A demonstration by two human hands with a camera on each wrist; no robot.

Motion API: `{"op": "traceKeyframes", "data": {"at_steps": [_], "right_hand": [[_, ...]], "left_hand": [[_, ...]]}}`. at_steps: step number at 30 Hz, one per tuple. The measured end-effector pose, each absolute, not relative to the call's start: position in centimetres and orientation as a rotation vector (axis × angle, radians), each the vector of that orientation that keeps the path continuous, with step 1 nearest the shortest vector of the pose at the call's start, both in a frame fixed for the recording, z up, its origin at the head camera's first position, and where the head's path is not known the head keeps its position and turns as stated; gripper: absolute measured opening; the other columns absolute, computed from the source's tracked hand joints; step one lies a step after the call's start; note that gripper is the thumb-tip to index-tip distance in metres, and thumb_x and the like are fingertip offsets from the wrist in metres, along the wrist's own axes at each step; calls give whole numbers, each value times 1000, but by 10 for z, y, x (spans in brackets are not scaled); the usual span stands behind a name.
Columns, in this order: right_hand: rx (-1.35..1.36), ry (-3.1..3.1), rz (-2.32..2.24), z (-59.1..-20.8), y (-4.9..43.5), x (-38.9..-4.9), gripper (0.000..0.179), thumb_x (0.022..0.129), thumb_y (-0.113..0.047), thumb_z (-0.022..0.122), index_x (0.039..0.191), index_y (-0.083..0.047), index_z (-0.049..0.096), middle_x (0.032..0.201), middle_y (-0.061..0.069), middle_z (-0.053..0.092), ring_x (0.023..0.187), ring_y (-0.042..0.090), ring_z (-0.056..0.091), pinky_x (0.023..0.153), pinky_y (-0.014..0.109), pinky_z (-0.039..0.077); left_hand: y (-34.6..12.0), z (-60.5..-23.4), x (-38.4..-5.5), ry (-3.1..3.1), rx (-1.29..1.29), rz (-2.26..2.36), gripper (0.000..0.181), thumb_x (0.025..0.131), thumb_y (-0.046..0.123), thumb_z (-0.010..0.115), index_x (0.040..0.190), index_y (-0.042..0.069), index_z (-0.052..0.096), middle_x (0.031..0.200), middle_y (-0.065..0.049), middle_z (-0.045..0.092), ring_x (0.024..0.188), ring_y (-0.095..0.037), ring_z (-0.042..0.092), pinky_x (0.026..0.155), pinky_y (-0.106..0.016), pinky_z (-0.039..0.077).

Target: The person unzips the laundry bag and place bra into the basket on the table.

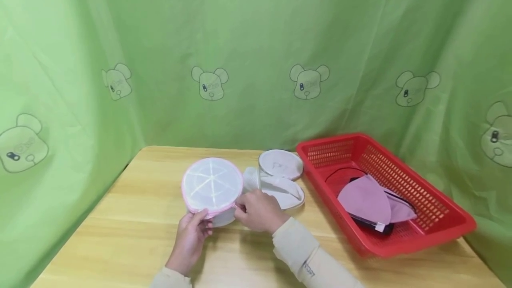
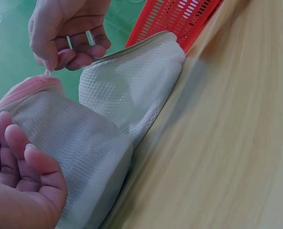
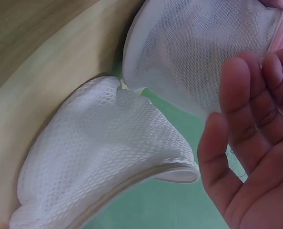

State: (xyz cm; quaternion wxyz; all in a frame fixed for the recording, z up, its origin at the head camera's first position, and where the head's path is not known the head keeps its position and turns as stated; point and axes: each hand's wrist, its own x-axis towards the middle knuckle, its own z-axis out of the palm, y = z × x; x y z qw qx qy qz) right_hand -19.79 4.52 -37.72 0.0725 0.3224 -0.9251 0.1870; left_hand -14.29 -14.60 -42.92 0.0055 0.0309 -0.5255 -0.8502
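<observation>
A round white mesh laundry bag [image 1: 212,183] with a pink zipper rim and white spoke lines on its lid stands tilted over the table, in front of me. My left hand [image 1: 191,237] grips its near rim, thumb on top and fingers beneath. At the bag's right side my right hand [image 1: 260,210] pinches the zipper pull [image 2: 47,73] between thumb and forefinger, the other fingers loosely curled. Just behind the right hand lies a second white mesh bag [image 1: 286,200] with its round lid [image 1: 281,164] folded back; its coarser mesh fills the lower left of the right wrist view.
To the right stands a red plastic basket [image 1: 420,243] with perforated walls. Inside lie pink fabric pieces [image 1: 366,199] with a white tag, over something black. A green curtain [image 1: 256,34] with bear heads surrounds the wooden table [image 1: 132,217].
</observation>
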Motion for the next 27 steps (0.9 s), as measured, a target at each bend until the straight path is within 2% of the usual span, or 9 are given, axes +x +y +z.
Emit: {"op": "traceKeyframes", "data": {"at_steps": [9, 27], "right_hand": [[1011, -2800, 626, -386, 42, -192, 30, 77, -19, 58, 55, -21, 37, 49, -13, 30, 46, 2, 32, 39, 24, 26], [982, -2769, 654, -381, 45, -198, 28, 77, -18, 57, 56, -21, 38, 51, -12, 32, 48, 3, 33, 41, 23, 26]], "left_hand": [[-152, -439, -131, -1668, 99, -2636, 12, 99, 12, 47, 91, 8, 54, 80, 3, 59, 69, -7, 53, 64, -19, 46], [-148, -431, -143, -1637, 86, -2662, 10, 99, 14, 49, 92, 8, 54, 80, 2, 58, 71, -9, 52, 64, -20, 45]]}}
